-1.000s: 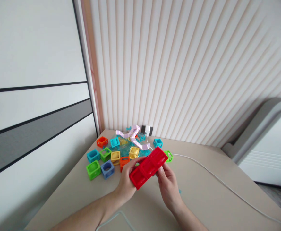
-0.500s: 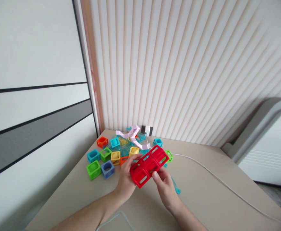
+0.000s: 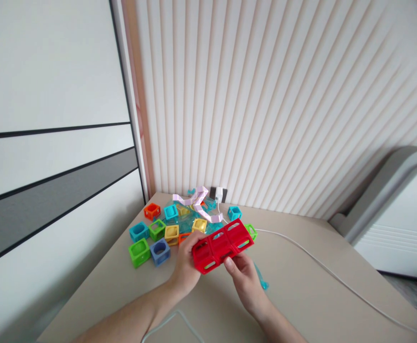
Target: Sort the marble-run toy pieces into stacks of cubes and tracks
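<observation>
A red block piece (image 3: pixel 223 245), made of joined open frames in a row, is held tilted above the table between both hands. My left hand (image 3: pixel 189 262) grips its left end, with the fingers partly hidden behind it. My right hand (image 3: pixel 242 276) holds the lower right side, thumb against the near edge. Just behind the right end of the red piece, a green block (image 3: pixel 251 232) is partly hidden. To the left lie a blue-violet block (image 3: pixel 160 251), a green block (image 3: pixel 139 252) and a yellow block (image 3: pixel 172 233).
Beyond the hands, a pale purple zigzag piece (image 3: pixel 208 217) rests over translucent teal pieces. A white cable (image 3: pixel 312 257) runs from the wall plug (image 3: pixel 219 194) across the table's right side. Another pale cable (image 3: pixel 178 312) lies near the front.
The red piece has turned in both hands, so that its near side looks narrower and its right end sits slightly lower and farther right. My left hand has shifted slightly with it.
</observation>
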{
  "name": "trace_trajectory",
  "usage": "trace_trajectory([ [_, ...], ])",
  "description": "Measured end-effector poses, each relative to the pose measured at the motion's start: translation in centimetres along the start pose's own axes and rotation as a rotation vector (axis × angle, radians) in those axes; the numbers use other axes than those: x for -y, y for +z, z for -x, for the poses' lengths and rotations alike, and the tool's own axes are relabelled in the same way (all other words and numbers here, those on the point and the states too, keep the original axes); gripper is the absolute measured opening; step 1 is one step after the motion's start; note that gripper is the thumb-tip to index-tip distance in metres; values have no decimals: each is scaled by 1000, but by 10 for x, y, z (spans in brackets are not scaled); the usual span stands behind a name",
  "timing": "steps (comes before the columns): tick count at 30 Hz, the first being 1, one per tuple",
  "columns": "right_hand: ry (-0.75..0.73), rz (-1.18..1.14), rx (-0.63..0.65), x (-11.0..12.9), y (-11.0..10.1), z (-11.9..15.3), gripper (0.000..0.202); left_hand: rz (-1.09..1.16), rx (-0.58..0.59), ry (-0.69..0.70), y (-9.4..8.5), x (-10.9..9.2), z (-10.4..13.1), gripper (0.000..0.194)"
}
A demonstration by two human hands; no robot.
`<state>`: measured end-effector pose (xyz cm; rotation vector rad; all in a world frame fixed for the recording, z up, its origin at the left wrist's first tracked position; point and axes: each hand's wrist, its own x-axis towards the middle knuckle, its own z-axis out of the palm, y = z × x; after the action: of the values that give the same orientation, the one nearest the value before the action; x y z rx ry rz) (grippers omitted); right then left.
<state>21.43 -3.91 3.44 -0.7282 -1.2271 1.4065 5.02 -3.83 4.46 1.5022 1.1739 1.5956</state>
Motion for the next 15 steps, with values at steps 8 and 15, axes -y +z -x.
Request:
trace_trajectory([
  [8,-24,3,30,3,4,2,36,78,29,2,0,-3,-2,19],
  [15,-23,27,46,2,5,3,34,119,19,21,2,0,1,22],
])
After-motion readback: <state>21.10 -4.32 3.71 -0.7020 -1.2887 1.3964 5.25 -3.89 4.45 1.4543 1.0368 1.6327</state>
